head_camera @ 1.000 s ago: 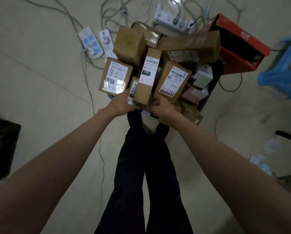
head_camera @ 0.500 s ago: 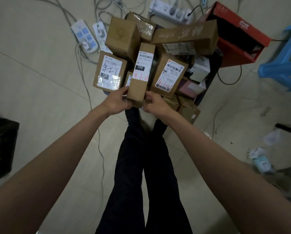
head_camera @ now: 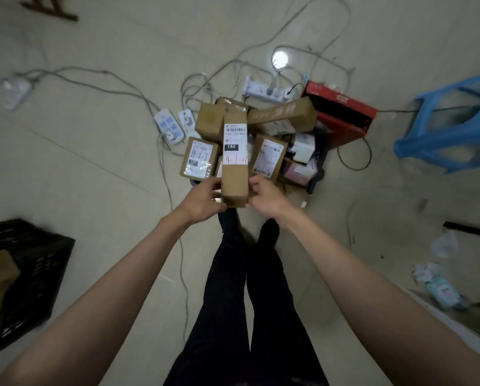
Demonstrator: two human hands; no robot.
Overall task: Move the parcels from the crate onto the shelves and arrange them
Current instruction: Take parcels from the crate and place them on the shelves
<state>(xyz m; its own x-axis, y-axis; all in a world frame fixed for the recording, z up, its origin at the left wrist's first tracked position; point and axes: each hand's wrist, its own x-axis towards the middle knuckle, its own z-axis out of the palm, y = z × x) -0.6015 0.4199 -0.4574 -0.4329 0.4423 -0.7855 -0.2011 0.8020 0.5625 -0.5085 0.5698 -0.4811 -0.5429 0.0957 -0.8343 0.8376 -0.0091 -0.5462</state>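
Lifting a long labelled parcel (head_camera: 234,160), the left hand (head_camera: 202,197) and right hand (head_camera: 266,195) each clasp its near end, likely label-up for reading, above the crate (head_camera: 318,174).

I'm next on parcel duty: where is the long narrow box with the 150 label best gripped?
Grip the long narrow box at its near, unlabelled end, fingers on its two long sides, as the left hand and right hand do. Come from the near side; other parcels crowd the far end.
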